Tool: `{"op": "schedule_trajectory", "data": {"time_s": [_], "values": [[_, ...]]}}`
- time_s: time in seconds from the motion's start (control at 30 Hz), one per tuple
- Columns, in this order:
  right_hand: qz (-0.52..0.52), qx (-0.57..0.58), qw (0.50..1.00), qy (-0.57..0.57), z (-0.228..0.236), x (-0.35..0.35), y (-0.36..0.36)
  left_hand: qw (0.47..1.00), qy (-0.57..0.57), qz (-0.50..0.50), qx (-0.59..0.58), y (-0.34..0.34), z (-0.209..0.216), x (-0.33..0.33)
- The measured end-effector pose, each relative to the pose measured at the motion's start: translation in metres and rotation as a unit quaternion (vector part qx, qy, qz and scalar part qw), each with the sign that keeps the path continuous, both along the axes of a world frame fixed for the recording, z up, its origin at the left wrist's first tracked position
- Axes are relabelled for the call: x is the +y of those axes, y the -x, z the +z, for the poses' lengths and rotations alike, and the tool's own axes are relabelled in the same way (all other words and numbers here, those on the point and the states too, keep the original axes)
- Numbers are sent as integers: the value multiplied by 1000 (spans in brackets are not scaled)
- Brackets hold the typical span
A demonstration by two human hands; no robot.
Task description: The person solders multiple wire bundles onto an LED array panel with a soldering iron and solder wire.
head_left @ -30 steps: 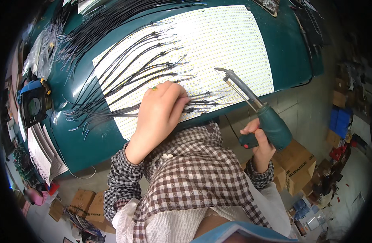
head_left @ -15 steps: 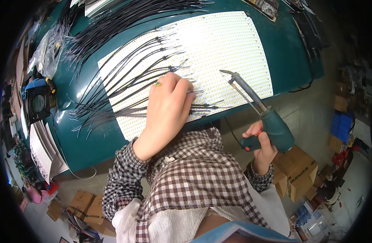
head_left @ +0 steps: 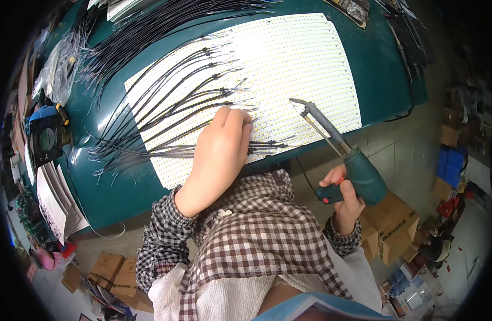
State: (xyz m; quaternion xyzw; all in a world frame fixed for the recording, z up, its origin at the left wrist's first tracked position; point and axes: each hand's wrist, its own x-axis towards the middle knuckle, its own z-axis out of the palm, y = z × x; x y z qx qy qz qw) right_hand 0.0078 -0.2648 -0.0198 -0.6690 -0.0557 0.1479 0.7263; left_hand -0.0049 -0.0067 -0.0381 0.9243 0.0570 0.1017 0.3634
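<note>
Spread over the left part of a big white board [head_left: 310,64] with rows of tiny yellow dots: black cables [head_left: 222,92], lying side by side, thin ends pointing right. Over the cables near the board's close edge, left hand [head_left: 220,145], fingers bent together; no telling from here if pinching a cable. Wrapped around the handle of a green soldering gun [head_left: 365,174]: right hand [head_left: 347,202], out past the board, with the long tip aimed up and left. Under the board, a green table [head_left: 115,195]. Behind, a pile of long black wires [head_left: 149,32]. Far left, a blue and black tool [head_left: 45,136]. Below, right, brown boxes [head_left: 390,222].
</note>
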Motion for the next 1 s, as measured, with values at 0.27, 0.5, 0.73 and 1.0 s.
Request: {"op": "schedule_trajectory", "data": {"time_s": [0.27,0.5,0.73,1.0], "values": [[-1,-3,1000,26,-1,0,4,999,50,11,-4,-1,-6,1],[11,-11,998,62,1,5,4,996,80,35,-1,-6,-9,0],[8,7,997,78,4,6,11,996,67,48,-31,-6,-14,-6],[40,-2,991,130,-8,-5,17,997,56,47,-33,-7,-15,-8]]}}
